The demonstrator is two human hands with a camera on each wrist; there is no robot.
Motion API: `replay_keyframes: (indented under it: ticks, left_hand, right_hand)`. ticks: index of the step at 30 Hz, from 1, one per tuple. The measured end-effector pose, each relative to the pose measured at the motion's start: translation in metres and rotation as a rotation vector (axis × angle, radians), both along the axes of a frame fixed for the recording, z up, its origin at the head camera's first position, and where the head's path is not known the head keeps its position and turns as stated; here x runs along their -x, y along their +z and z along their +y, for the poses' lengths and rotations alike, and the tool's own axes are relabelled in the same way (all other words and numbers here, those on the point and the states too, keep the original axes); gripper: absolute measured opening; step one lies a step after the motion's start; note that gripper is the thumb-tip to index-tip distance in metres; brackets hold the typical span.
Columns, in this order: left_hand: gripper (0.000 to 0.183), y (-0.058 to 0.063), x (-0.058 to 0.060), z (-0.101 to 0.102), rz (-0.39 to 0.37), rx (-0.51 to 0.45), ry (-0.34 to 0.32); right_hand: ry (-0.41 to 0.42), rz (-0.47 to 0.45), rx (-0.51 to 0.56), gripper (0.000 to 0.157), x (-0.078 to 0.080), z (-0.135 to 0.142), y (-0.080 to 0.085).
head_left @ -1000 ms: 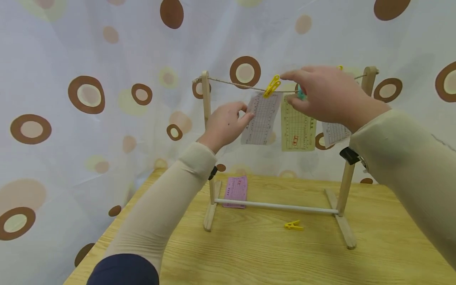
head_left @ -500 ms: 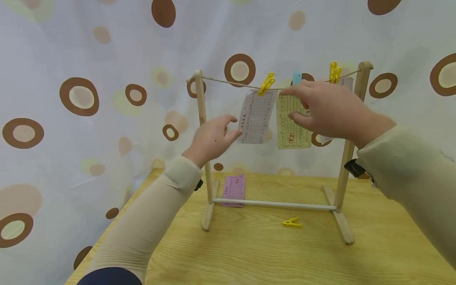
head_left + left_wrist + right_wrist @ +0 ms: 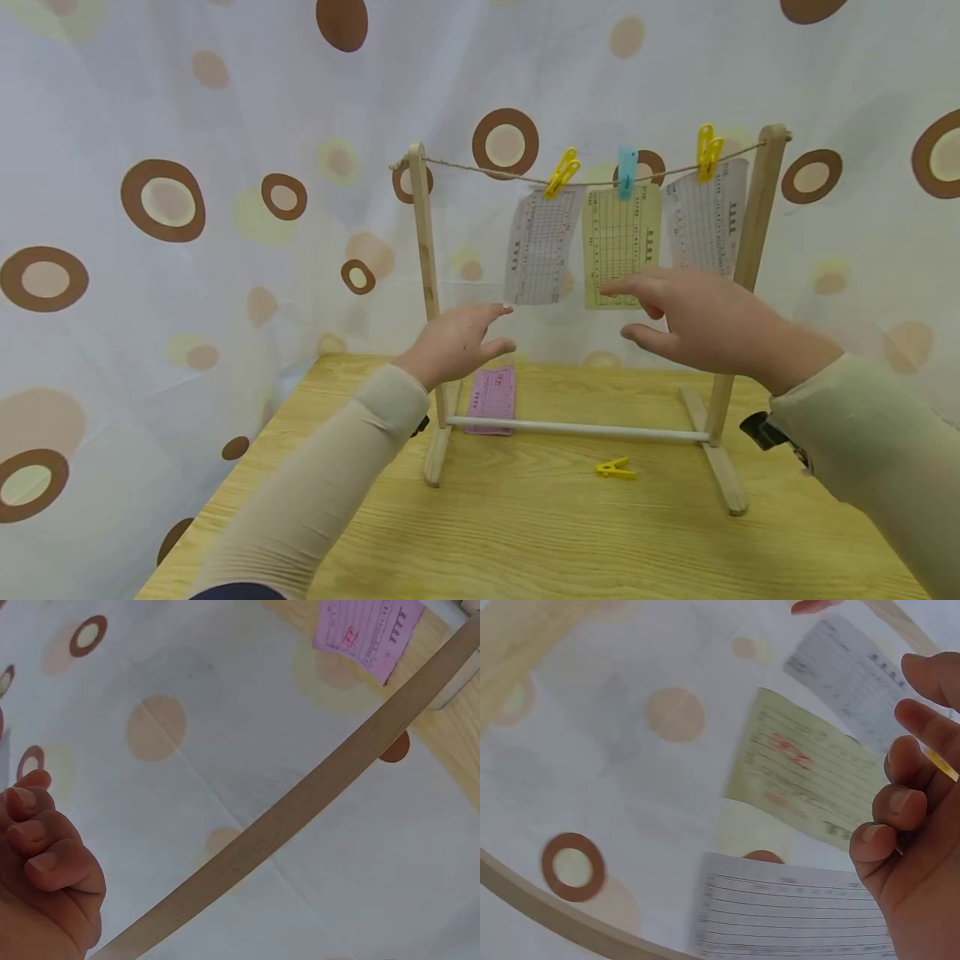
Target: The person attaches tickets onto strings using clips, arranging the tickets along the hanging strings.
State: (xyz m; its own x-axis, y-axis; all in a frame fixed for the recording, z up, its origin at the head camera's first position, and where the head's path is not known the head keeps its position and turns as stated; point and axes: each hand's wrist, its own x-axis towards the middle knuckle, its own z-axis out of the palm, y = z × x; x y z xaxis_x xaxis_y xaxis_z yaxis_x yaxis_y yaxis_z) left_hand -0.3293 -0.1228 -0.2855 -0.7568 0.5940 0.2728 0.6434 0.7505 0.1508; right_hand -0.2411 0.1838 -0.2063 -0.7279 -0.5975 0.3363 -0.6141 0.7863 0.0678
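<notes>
My right hand (image 3: pixel 705 321) hangs in front of the yellow paper slip (image 3: pixel 611 225), its fingers loosely bent and holding nothing. My left hand (image 3: pixel 457 343) hovers by the left post, below a white slip (image 3: pixel 543 246), also with nothing in it. A blue clothespin (image 3: pixel 627 175) fastens the yellow slip to the string (image 3: pixel 480 172). One yellow clothespin (image 3: pixel 561 175) pins the left white slip; another yellow clothespin (image 3: pixel 708 155) pins a second white slip (image 3: pixel 701 218) at the right, whose lower part is covered by the right hand.
A wooden frame (image 3: pixel 422 242) with a white crossbar (image 3: pixel 585 429) stands on the wooden table (image 3: pixel 525 533). Behind the crossbar's left end lies a pink slip (image 3: pixel 492 396). A loose yellow clothespin (image 3: pixel 616 468) lies in front. A dotted curtain (image 3: pixel 247 125) hangs behind.
The right hand has come away from the blue clothespin and moved down, uncovering it and the right white slip. The left hand has drawn back from the left white slip and sunk lower.
</notes>
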Motion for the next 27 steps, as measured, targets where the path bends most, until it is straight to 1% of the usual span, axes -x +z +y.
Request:
replay_keyframes:
  ticks: [3,7,13,15,18,21,23,27]
  left_hand:
    - [0.060,-0.015,0.005,0.003,-0.042,0.020,-0.007]
    - [0.062,-0.036,0.012,0.009,-0.118,0.045,0.009]
    - [0.063,-0.062,0.022,0.017,-0.213,0.080,0.076]
    - [0.063,-0.071,0.026,0.019,-0.229,0.096,0.094]
    - [0.061,-0.082,0.031,0.018,-0.252,0.100,0.104]
    - [0.061,-0.090,0.033,0.017,-0.263,0.104,0.104]
    - [0.062,-0.096,0.035,0.017,-0.272,0.118,0.108]
    - [0.061,-0.105,0.040,0.017,-0.303,0.149,0.137]
  right_hand:
    - [-0.021,-0.072,0.017,0.050,0.002,0.008,-0.021]
    - [-0.048,-0.157,0.061,0.049,0.006,0.017,-0.052]
    - [-0.072,-0.314,0.136,0.049,0.010,0.029,-0.100]
    - [-0.083,-0.362,0.161,0.049,0.011,0.033,-0.115]
    - [-0.098,-0.412,0.189,0.049,0.013,0.038,-0.135]
    - [-0.112,-0.437,0.202,0.049,0.014,0.041,-0.153]
    - [-0.110,-0.460,0.220,0.050,0.015,0.043,-0.164]
    - [-0.107,-0.538,0.282,0.053,0.016,0.044,-0.184]
